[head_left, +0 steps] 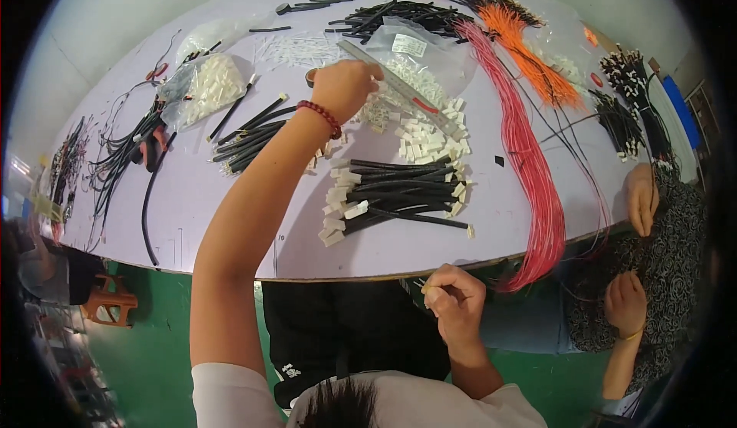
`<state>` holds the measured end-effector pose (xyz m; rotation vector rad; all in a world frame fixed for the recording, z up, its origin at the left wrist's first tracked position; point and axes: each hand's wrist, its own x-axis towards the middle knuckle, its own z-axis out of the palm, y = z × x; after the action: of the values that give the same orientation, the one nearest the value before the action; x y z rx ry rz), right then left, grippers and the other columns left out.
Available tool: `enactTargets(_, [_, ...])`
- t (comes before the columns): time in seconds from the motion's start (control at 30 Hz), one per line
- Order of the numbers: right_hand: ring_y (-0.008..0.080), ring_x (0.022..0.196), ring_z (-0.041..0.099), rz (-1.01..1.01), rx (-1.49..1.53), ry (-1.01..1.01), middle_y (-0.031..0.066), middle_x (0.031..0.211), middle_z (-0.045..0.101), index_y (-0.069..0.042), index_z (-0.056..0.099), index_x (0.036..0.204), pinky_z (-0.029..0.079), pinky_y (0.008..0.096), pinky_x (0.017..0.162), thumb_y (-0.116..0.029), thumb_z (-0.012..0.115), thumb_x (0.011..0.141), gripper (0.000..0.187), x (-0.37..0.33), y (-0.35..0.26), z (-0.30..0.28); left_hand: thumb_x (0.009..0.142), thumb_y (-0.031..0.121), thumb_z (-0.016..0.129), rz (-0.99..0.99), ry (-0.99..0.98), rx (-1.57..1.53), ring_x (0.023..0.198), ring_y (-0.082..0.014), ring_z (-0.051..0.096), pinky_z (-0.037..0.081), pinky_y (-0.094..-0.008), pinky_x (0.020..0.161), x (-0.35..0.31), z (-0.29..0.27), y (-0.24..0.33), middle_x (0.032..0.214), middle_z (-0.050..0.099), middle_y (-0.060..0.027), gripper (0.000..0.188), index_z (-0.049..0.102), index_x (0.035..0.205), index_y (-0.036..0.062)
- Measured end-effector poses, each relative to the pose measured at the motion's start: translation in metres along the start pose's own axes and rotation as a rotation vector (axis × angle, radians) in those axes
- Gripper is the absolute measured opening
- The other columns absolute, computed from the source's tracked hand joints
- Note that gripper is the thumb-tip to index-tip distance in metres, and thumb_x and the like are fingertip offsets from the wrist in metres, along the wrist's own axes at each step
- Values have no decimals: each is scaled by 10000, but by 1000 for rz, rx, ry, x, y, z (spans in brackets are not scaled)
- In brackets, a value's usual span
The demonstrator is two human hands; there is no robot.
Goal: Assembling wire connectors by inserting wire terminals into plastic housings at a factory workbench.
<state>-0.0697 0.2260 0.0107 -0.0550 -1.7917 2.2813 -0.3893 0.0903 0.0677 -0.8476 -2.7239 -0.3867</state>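
My left hand [344,89] reaches across the table with its fingers curled, a red bead bracelet on the wrist. Its fingertips are beside a metal ruler [411,92] and above small white pieces [375,115]; what they grip, if anything, is hidden. A dark roll [311,77] lies against the hand's left side. Below the table edge, my right hand [458,297] is closed in a pinch, with small pale tips [424,285] showing at its fingers, too small to name. Between the hands lies a stack of black sleeved cables [407,186] with white connectors at their ends.
White connector housings [418,148] lie loose beyond the stack. Other things around are black cables [257,140], bagged white parts [211,86], pliers [150,148], pink wires [530,190] and orange wires [530,56]. At right, a co-worker's hands [641,198] are near the table edge.
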Motion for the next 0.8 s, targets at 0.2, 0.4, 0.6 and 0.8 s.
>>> enactTargets(0.2, [58,505,435,53,20,-1,56,689,534,27,570,753,339,193,453,27,555,750,15,4,4,-9,879,233,576,-170,28,-180,843,-273,648,496,-367,750,10,-18,-50,920,683,-114,220,675,1035,113])
enactTargets(0.4, [58,502,427,99,72,10,56,694,543,26,569,750,328,192,452,29,549,751,20,13,6,-6,816,271,653,-41,-205,-285,821,-237,656,504,-361,743,9,-15,-40,893,696,-59,220,695,993,147])
enactTargets(0.6, [40,596,430,83,66,-27,13,716,541,25,596,810,331,191,534,-6,609,809,34,9,4,-17,778,277,691,-136,-175,-59,854,-223,658,511,-350,760,18,-12,-41,896,699,-32,230,696,968,147])
enactTargets(0.8, [37,597,427,100,81,-25,6,719,539,22,599,813,330,192,536,-14,615,812,40,5,8,-20,806,205,675,-50,-34,-43,851,-237,643,498,-342,739,7,-2,-36,958,659,-63,212,676,999,118])
